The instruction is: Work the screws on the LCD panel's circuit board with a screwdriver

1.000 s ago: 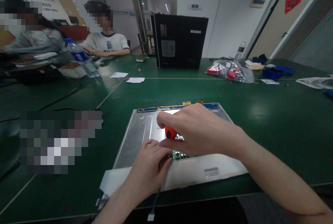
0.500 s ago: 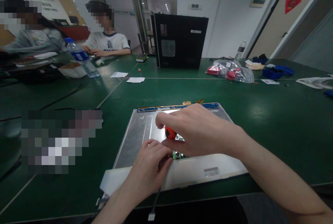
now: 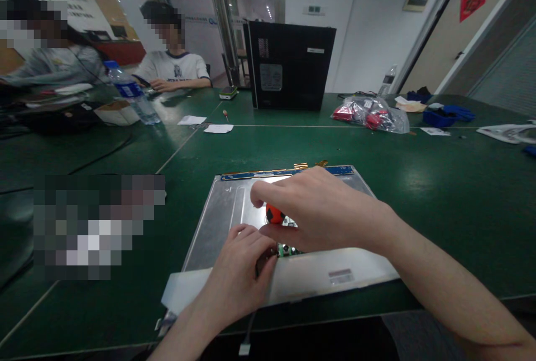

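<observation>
Near the middle of the worktop's [image 3: 439, 227] near edge lies a flat metal panel [image 3: 205, 232], with a narrow blue circuit strip [image 3: 341, 170] along its far edge and a pale strip [image 3: 305, 283] along its near one. On the panel sits a green circuit board [image 3: 288, 250], mostly covered by the hands. The right hand [image 3: 326, 210] reaches over it from the right, thumb and fingers curled round an orange-and-black handle [image 3: 274, 214]; whatever extends below that handle is hidden. The left hand [image 3: 240, 263] rests at the board's left end, its thumb and fingertips bent close together; I cannot tell whether they pinch anything. From beneath this hand a thin dark cable [image 3: 250, 326] drops past the worktop's near edge, ending in a white connector [image 3: 244, 348]. Towards the worktop's far edge stands a black computer case [image 3: 293, 65], with a clear plastic bag [image 3: 372, 115] holding red items to its right. Near the far left corner is a blue-capped bottle [image 3: 132, 93], and a person in a white T-shirt [image 3: 178, 67] sits beyond the far edge.
</observation>
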Demonstrator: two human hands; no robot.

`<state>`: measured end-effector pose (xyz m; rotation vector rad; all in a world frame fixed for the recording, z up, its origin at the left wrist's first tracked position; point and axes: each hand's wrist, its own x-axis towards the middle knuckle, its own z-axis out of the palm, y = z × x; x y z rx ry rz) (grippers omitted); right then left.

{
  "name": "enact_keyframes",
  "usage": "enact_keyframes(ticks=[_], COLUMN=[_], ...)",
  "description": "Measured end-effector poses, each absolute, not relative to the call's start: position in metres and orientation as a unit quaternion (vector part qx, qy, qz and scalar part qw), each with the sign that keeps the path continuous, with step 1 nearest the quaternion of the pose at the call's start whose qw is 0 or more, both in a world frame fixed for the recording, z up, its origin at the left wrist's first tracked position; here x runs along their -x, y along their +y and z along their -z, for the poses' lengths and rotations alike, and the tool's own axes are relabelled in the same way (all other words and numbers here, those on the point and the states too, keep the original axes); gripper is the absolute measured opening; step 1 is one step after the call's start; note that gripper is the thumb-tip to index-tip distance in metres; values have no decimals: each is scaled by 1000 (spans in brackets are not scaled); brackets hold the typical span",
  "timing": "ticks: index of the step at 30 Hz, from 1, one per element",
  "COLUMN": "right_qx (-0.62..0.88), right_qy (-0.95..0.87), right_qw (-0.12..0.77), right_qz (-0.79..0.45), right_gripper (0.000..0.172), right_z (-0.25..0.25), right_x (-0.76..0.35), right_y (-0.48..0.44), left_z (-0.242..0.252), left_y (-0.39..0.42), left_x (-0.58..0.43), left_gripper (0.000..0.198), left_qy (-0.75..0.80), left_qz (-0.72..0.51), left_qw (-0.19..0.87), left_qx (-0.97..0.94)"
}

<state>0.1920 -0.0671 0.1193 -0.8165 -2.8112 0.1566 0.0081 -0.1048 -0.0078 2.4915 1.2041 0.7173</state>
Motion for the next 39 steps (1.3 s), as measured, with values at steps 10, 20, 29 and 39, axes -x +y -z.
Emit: enact_keyframes(ticks=[10, 20, 29, 39], right_qx=[277, 307, 318, 383], right_qy=[-953, -944, -936, -879], right_qw=[111, 119, 151, 266], right_qz=[-43, -28, -25, -95], right_gripper=[20, 21, 23, 24], right_z=[-119, -125, -133, -118], right_x=[-192, -196, -209, -243], right_y=[-67, -67, -63, -32], left_z=[5, -1, -2, -2], left_y=[-105, -105, -106, -106], left_x=[-10, -11, -9, -9], left_gripper=[11, 12, 13, 12], left_qy=[420, 418, 423, 443], left_qz=[-254, -251, -241, -290], left_qw=[135, 133, 143, 119], left_qx=[-861, -863, -862, -840])
